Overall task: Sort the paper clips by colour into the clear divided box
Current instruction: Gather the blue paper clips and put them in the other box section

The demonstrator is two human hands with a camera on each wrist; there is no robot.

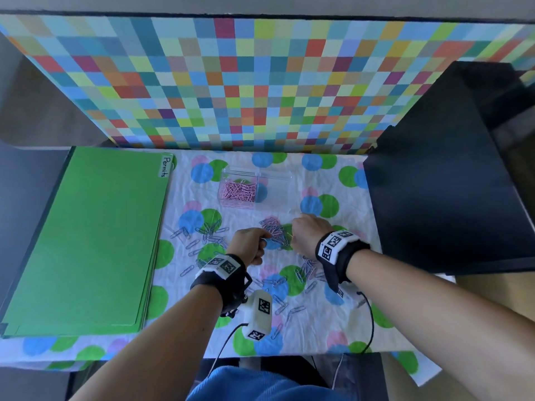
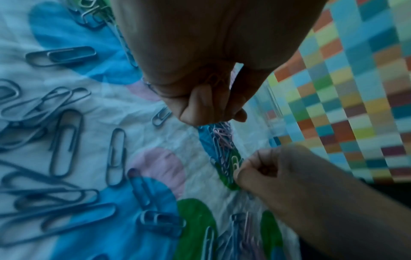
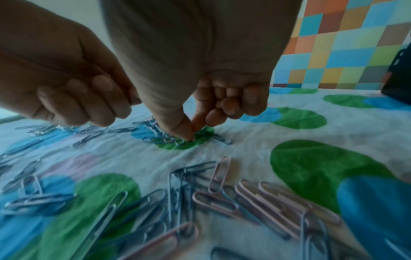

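The clear divided box (image 1: pixel 278 195) stands at mid-table; its left compartment holds pink clips (image 1: pixel 238 192). A mixed pile of pink and blue clips (image 1: pixel 272 225) lies in front of it. My right hand (image 1: pixel 293 233) reaches into this pile, thumb and forefinger pinching a pale clip (image 2: pixel 234 163) over a green dot. In the right wrist view the right hand (image 3: pixel 192 135) has its tips down on the cloth. My left hand (image 1: pixel 262 241) hovers just left of the pile, fingers curled into a fist, with clip wire (image 2: pixel 213 79) showing inside the left hand (image 2: pixel 213 116).
Blue clips (image 1: pixel 202 235) are scattered left of the hands, and more pink and blue ones (image 1: pixel 307 270) lie under my right wrist. A green folder stack (image 1: pixel 86 241) fills the left side. A black box (image 1: pixel 434 183) stands on the right. A chequered wall (image 1: pixel 260 82) closes the back.
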